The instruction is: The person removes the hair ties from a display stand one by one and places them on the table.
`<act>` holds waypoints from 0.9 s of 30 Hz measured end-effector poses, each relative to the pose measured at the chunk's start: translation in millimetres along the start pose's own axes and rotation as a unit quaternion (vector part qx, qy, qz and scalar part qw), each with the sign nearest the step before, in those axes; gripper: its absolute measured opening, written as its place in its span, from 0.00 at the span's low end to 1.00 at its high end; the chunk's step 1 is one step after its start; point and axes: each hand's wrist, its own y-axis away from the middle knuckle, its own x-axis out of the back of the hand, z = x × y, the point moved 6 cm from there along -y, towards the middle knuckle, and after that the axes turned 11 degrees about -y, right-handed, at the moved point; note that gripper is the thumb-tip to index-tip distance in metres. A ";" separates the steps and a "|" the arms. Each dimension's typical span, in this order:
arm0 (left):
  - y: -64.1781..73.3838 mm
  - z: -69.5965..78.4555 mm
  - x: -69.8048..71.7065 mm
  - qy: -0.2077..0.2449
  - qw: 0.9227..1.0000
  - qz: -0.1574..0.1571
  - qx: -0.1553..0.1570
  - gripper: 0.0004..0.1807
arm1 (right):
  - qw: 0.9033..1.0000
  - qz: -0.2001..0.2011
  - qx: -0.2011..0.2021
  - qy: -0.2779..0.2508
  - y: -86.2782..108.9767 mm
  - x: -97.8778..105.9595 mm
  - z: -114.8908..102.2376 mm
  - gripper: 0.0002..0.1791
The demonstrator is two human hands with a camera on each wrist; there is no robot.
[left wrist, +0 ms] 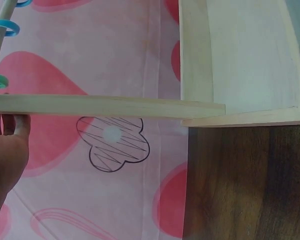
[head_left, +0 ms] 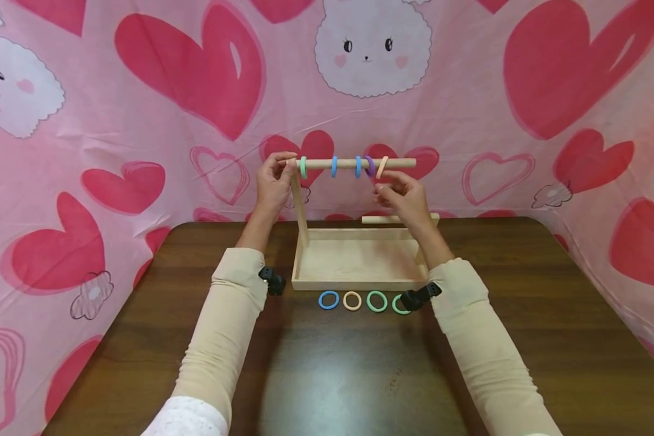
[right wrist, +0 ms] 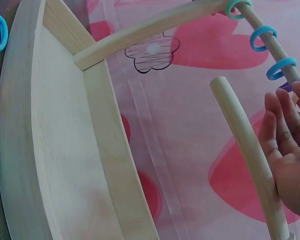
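A wooden ring rack has a tall post [head_left: 298, 206] with a horizontal rod [head_left: 403, 163] at its top. My left hand [head_left: 274, 184] grips the top corner of the post, thumb in front. Along the rod hang a green ring [head_left: 303, 168], a blue ring [head_left: 334, 166], another blue ring [head_left: 358, 166], a purple ring [head_left: 370, 166] and a tilted peach ring [head_left: 382, 167]. My right hand [head_left: 406, 195] holds the peach ring by its lower edge, near the purple one. In the right wrist view, the fingers [right wrist: 285, 122] partly hide that ring.
The rack's shallow wooden tray [head_left: 360, 285] stands on the brown table [head_left: 338, 375]. A lower rod [head_left: 381, 219] sits behind my right wrist. Before the tray lie a blue ring [head_left: 329, 309], a peach ring [head_left: 352, 309] and two green rings [head_left: 376, 310], one partly hidden by the wrist camera.
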 end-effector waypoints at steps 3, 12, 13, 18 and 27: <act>0.8 1.1 -0.2 0.002 1.000 0.000 0.000 0.13 | 1.000 0.014 0.011 0.000 -0.9 0.2 -0.9 0.07; 1.4 1.6 -0.4 0.003 1.000 0.003 -0.002 0.13 | 0.995 0.071 0.058 0.029 -1.0 1.6 -8.2 0.07; 1.5 1.6 -0.5 0.003 1.000 0.003 -0.002 0.13 | 0.995 0.071 0.058 0.034 -0.9 1.7 -8.1 0.10; 0.9 1.3 -1.0 0.004 1.000 0.003 -0.005 0.13 | 0.996 0.071 0.052 0.035 -1.4 3.6 -5.8 0.14; 0.7 -0.6 -0.7 0.007 1.000 0.004 -0.008 0.13 | 0.995 0.075 0.066 -0.027 -3.3 4.9 -6.0 0.06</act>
